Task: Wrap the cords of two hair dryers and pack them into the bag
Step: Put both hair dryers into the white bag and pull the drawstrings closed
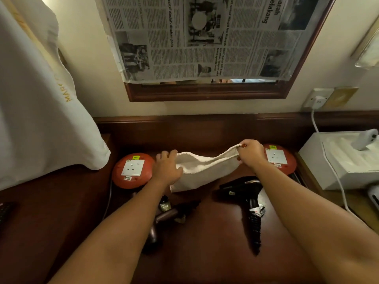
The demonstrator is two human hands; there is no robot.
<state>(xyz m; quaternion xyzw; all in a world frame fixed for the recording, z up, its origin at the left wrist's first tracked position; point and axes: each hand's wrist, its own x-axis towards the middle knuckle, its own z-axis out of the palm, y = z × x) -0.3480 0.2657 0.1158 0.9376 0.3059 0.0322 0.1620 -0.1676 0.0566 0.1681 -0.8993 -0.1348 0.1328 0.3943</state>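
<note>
a soft white terry-cloth drawstring bag (202, 171) hangs stretched between both hands above the dark polished wooden table (205, 253), its mouth pulled wide and its body sagging toward the wood. the right hand (250, 153) pinches the bag's upper rim between curled fingers, while the left hand (168, 167) grips the opposite rim, fingers hooked over the cloth. just below the bag on the right lies a glossy black plastic hair dryer (240, 189), its nozzle pointing left and its handle toward the viewer, with a black coiled springy cord (255, 232) trailing off the handle across the table. under the left forearm lies a bronze-brown metallic hair dryer (164, 216), partly hidden by the arm, so its cord cannot be made out. behind the hands sit two round red plastic discs, each with a white square socket plate: the left one (132, 173) beside the left hand, the right one (281, 158) partly behind the right hand. a white boxy tissue holder (338, 160) stands at the right edge, a white cable (332, 171) running down past it. a white fabric sack with gold lettering (41, 111) hangs at left, and a sheet of printed newspaper (205, 37) covers the wood-framed mirror (205, 92) above.
</note>
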